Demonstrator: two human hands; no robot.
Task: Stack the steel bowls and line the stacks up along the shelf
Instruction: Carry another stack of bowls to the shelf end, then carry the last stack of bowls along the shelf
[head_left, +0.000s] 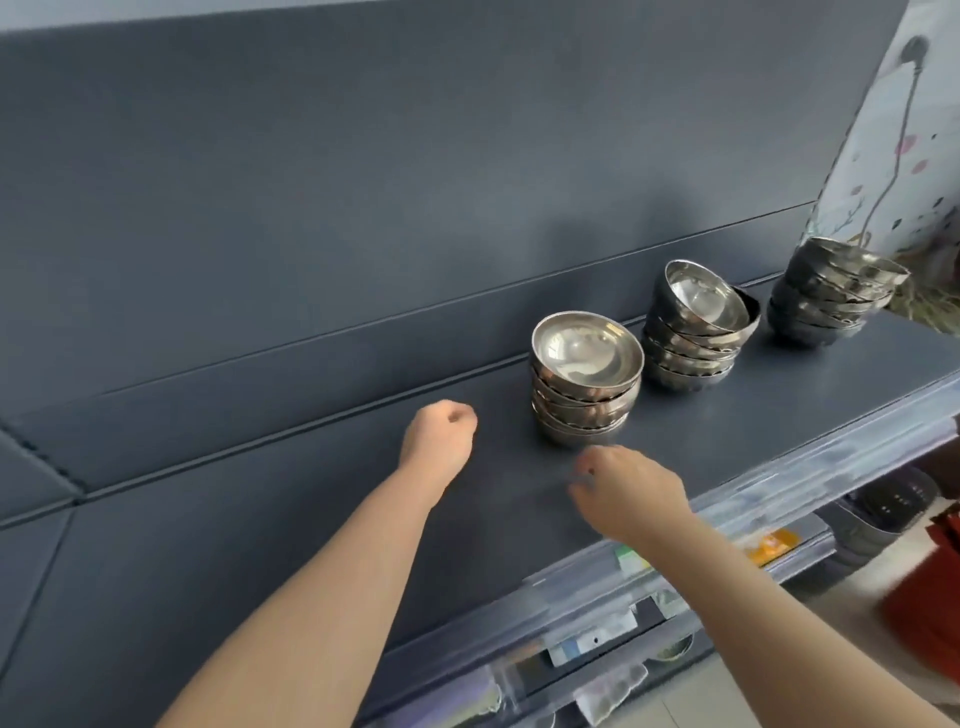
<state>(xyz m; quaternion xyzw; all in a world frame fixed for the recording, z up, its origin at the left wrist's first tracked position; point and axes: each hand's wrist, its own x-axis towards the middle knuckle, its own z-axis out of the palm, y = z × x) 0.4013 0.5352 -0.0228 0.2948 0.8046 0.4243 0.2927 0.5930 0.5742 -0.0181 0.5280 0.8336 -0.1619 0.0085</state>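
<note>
Principally, three stacks of steel bowls were recorded on a shelf (311, 519) of matte, dark blue-grey sheet, flat and smooth, which was backed by a back panel (363, 182) of the same colour, crossed by raised horizontal seams.

Nearest stack (584, 384), centre of the frame: round, shallow, polished bowls were nested rim-up, and the top bowl was tipped slightly, so that its mirror-bright inside was shown.

Middle stack (696, 338), right of centre and just beside the first: it was nested likewise, but its top bowl was tilted steeply toward the left and the pile was seen to be uneven.

Far stack (831, 296), upper right, at the end of the shelf: darker reflections were noted, and its rims were slightly offset. The three were set apart from one another in a rough row along the shelf.

Left hand (441, 436), centre left: it was held above the bare shelf, left of the nearest stack and clear of it, with the fingers curled into a loose fist in which nothing was held.

Right hand (628, 493), below the nearest stack: it was blurred, its fingers were bent downward, and how far they were closed could not be told.

Front rail (779, 478): a clear, glossy plastic strip was fitted along the shelf edge. An orange tag (771, 545) and a green-and-white tag (631, 558) were lodged on the rail below; no writing could be read.

Patterned wall covering (893, 156), upper right: pale, with scattered pink and dark motifs.

Dark perforated basket (893, 506) and red item (930, 587), lower right, beneath the shelf.
</note>
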